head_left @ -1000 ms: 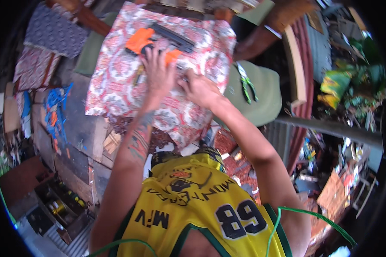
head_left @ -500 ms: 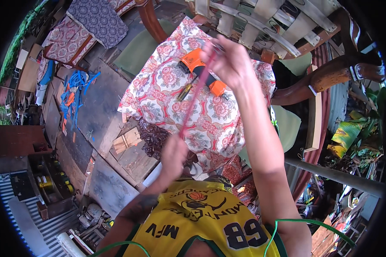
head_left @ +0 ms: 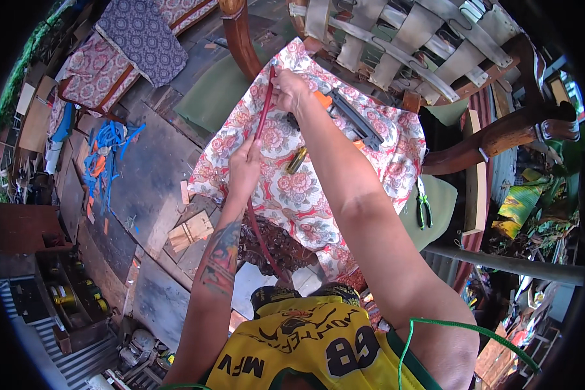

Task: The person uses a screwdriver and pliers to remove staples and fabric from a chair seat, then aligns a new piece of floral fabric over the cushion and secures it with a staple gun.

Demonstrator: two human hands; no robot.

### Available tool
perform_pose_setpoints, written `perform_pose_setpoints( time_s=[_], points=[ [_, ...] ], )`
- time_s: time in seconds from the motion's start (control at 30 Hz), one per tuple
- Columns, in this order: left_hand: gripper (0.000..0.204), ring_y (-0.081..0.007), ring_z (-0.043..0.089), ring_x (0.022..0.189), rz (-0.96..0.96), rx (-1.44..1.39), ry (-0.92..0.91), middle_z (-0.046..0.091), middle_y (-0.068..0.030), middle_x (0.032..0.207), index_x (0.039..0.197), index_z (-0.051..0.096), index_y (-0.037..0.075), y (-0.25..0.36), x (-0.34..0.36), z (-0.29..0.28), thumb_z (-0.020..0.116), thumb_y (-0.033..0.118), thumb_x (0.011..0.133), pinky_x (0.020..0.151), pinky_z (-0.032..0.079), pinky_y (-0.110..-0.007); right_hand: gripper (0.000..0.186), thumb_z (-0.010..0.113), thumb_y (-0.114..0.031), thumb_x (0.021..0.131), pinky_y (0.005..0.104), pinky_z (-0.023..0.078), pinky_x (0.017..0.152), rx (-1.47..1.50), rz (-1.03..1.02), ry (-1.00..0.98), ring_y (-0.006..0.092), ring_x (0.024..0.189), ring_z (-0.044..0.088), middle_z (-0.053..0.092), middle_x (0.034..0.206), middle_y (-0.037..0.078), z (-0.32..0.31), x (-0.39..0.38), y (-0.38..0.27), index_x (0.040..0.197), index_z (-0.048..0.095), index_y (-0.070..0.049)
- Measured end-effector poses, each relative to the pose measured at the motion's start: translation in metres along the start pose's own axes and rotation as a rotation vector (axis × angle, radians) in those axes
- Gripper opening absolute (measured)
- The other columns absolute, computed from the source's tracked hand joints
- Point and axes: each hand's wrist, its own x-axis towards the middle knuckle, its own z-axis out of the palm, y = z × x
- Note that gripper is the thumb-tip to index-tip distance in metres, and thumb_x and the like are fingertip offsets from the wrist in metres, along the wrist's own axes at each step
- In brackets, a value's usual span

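Left fingers and right fingers around a red strip

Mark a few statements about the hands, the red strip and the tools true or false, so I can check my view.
1. Both hands hold the red strip. True.
2. The left hand grips nearer the strip's upper end than the right hand. False: the right hand is at the upper end.
3. The yellow-handled tool lies on the flowered cloth. True.
4. The green-handled pliers lie on the flowered cloth. False: they lie on the green pad beside it.
5. The right forearm partly hides the orange tool. True.
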Motion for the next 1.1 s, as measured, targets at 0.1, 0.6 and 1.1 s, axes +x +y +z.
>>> perform_pose_setpoints(
  time_s=[0.1, 0.6, 1.1],
  points=[
    [0.043, -0.0102, 0.057, 0.073, 0.007, 0.054, 0.061, 0.064, -0.0039, 0.081, 0.138, 0.065, 0.002, -0.014, 0.029, 0.008, 0.060, 0.031, 0.106, 0.066, 0.047, -0.028, 0.014, 0.047, -0.005, 0.100, 0.0458, 0.061, 0.068, 0.063, -0.063, -0.033, 0.0283, 0.072, 0.065, 0.064, 0.090, 0.014, -0.009, 0.015, 0.002, 0.101, 0.060, 0.001],
    [0.028, -0.0311, 0.072, 0.088, 0.635, 0.720, 0.014, 0.076, -0.0099, 0.098, 0.104, 0.074, 0.011, -0.005, -0.005, 0.049, 0.074, 0.036, 0.092, 0.083, 0.048, -0.049, 0.025, 0.065, -0.021, 0.104, 0.0310, 0.057, 0.073, -0.320, -0.076, 0.603, 0.0148, 0.077, 0.069, 0.074, 0.088, 0.007, -0.118, -0.378, 0.128, 0.111, 0.073, 0.001],
    [0.040, -0.0443, 0.074, 0.091, 0.224, 0.907, -0.379, 0.074, -0.0274, 0.093, 0.105, 0.067, 0.000, 0.006, -0.096, 0.014, 0.067, 0.037, 0.091, 0.082, 0.057, -0.055, 0.038, 0.069, -0.031, 0.091, 0.0540, 0.047, 0.103, -1.950, -0.219, 0.232, 0.0335, 0.120, 0.065, 0.073, 0.119, 0.018, -0.092, -0.198, 0.003, 0.122, 0.069, -0.009]
  ],
)
